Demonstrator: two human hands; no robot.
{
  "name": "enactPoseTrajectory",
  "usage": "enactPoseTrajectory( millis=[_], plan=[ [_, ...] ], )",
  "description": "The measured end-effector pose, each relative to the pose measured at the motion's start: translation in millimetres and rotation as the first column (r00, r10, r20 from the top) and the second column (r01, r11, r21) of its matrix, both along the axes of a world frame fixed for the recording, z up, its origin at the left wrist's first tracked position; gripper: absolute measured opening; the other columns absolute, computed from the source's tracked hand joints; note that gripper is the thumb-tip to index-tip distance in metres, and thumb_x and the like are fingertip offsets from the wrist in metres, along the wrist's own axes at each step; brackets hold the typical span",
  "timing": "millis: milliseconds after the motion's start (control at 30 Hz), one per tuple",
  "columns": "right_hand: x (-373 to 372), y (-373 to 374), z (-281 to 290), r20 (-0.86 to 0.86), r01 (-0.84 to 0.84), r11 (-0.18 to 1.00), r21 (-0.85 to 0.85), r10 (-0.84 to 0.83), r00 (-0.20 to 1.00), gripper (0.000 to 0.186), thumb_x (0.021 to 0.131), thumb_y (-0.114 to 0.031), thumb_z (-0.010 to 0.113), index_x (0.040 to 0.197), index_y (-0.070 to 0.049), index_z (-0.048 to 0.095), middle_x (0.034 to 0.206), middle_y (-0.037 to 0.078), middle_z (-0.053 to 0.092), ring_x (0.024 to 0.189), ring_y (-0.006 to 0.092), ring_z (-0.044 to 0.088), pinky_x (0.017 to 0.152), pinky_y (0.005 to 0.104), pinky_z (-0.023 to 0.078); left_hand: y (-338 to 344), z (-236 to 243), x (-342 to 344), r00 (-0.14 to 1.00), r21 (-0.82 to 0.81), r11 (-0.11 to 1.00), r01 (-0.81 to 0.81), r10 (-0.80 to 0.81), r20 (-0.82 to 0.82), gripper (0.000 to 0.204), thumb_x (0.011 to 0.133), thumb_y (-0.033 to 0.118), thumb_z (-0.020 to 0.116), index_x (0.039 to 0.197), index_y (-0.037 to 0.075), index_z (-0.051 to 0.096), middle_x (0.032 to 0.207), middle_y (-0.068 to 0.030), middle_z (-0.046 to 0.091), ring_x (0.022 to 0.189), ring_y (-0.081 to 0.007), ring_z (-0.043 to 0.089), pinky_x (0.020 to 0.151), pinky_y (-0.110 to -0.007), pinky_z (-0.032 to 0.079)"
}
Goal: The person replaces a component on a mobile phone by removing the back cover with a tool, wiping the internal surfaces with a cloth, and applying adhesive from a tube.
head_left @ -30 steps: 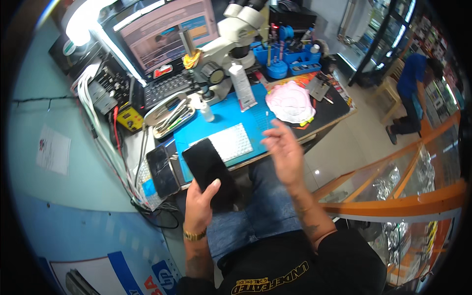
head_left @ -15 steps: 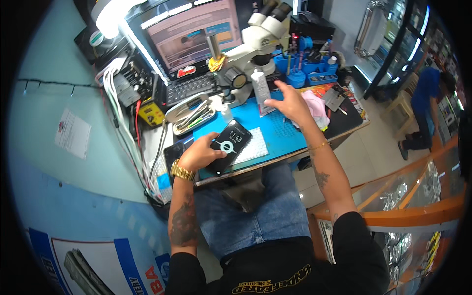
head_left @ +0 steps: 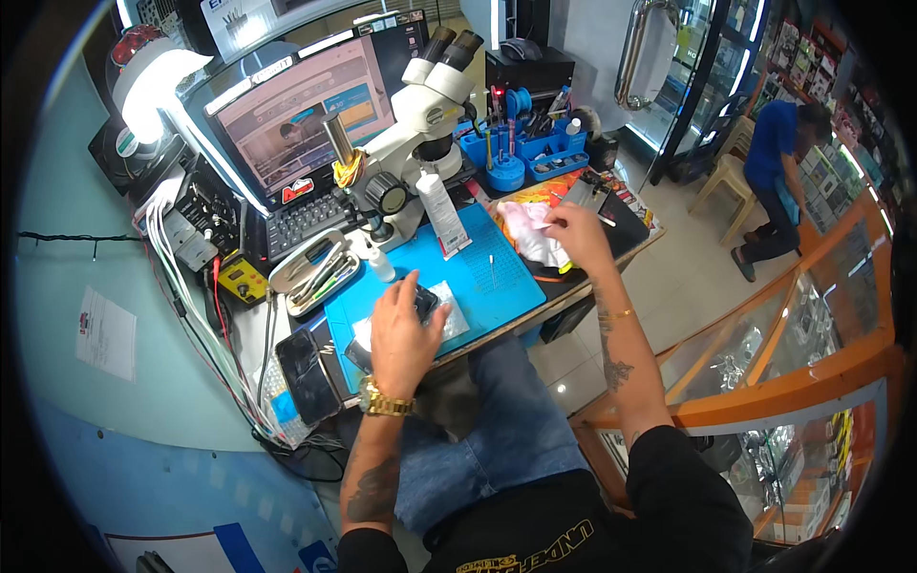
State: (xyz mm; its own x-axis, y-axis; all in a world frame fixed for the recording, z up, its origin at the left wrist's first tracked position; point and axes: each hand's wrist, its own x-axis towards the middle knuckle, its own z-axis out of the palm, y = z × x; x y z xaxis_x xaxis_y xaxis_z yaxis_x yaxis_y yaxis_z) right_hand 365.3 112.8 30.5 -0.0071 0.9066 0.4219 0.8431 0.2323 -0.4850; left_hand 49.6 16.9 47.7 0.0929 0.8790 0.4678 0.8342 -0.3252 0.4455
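My left hand (head_left: pixel 403 329), with a gold watch (head_left: pixel 387 401) at its wrist, lies over a dark smartphone (head_left: pixel 426 302) at the near left of the blue mat (head_left: pixel 497 277). Thumb and fingers curve about the phone, and the palm hides most of it. Farther right, my right hand (head_left: pixel 579 237) pinches the edge of a crumpled pink and white cloth (head_left: pixel 531 235). A white tube (head_left: pixel 442 214) rests on the mat beside the microscope (head_left: pixel 420 119). Close to the left hand is a small clear bottle (head_left: pixel 380 265).
Left of the mat lie an open case of tools (head_left: pixel 315 274) and another dark phone (head_left: pixel 308 372). A laptop (head_left: pixel 296 115) and a blue organizer (head_left: pixel 544 153) stand behind. A person in blue (head_left: pixel 776 172) bends by the glass shelves at right.
My right hand has moved right from beside the tube to the cloth and closed on it. My left hand now covers the phone's lit screen. The view has shifted to the right.
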Motion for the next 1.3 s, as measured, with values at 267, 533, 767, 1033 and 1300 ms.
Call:
enactPoseTrajectory(
  millis=[267, 533, 767, 1033, 1300],
  plan=[
    [76.1, -19.1, 8.3, -0.921, -0.024, 0.976, 0.215, 0.211, 0.329, 0.020, 0.092, -0.006, 0.069, 0.109, 0.002, 0.073, 0.099, 0.006, 0.074, 0.083, 0.0138, 0.068, 0.074, 0.0254, 0.052, 46.5, -14.5, 98.8, 0.983, 0.041, 0.985, 0.168, -0.165, -0.078, 0.032, 0.087, 0.011, 0.069, 0.118, 0.007, 0.069, 0.100, -0.0122, 0.068, 0.091, -0.0317, 0.065, 0.080, -0.042, 0.054],
    [29.6, -0.2, 42.3, -0.343, 0.244, 0.897, 0.369, -0.113, 0.932, 0.015, 0.082, -0.006, 0.074, 0.095, 0.001, 0.073, 0.086, 0.015, 0.069, 0.078, 0.0317, 0.065, 0.072, 0.0388, 0.049, 110.0, -47.9, 149.0, 0.835, 0.012, 0.922, 0.388, -0.346, -0.427, 0.027, 0.087, 0.011, 0.062, 0.112, 0.011, 0.072, 0.101, -0.0099, 0.070, 0.096, -0.0283, 0.067, 0.078, -0.041, 0.055],
    [-13.9, 23.1, 42.6, -0.119, 0.070, 0.871, 0.486, -0.013, 0.993, 0.008, 0.083, -0.007, 0.070, 0.090, -0.004, 0.072, 0.093, 0.012, 0.067, 0.094, 0.0351, 0.063, 0.081, 0.0453, 0.051, 58.2, -8.8, 129.1, 0.934, 0.300, 0.891, 0.341, -0.358, 0.002, 0.013, 0.083, 0.004, 0.070, 0.096, 0.007, 0.071, 0.093, -0.0118, 0.070, 0.087, -0.0290, 0.069, 0.072, -0.037, 0.055],
    [-60.7, 41.0, 17.2, -0.233, 0.030, 0.951, 0.308, 0.045, 0.971, 0.013, 0.083, -0.009, 0.071, 0.094, -0.002, 0.071, 0.088, 0.015, 0.067, 0.085, 0.0381, 0.065, 0.077, 0.0467, 0.051, -3.4, -6.6, 45.1, 0.550, 0.009, 0.977, 0.213, -0.128, 0.825, 0.011, 0.095, 0.006, 0.072, 0.102, -0.002, 0.069, 0.091, -0.0052, 0.073, 0.082, -0.0085, 0.067, 0.072, -0.023, 0.053],
    [-78.1, -47.5, 46.6, -0.503, -0.249, 0.968, -0.009, 0.211, 0.838, 0.028, 0.086, -0.016, 0.075, 0.111, -0.002, 0.074, 0.103, 0.015, 0.073, 0.090, 0.0261, 0.072, 0.078, 0.0357, 0.056, 0.8, 7.1, 45.0, 0.108, -0.202, 0.906, 0.371, 0.174, 0.979, 0.017, 0.096, 0.012, 0.072, 0.109, 0.002, 0.070, 0.100, -0.0061, 0.074, 0.087, -0.0145, 0.070, 0.071, -0.024, 0.048]
  ],
)
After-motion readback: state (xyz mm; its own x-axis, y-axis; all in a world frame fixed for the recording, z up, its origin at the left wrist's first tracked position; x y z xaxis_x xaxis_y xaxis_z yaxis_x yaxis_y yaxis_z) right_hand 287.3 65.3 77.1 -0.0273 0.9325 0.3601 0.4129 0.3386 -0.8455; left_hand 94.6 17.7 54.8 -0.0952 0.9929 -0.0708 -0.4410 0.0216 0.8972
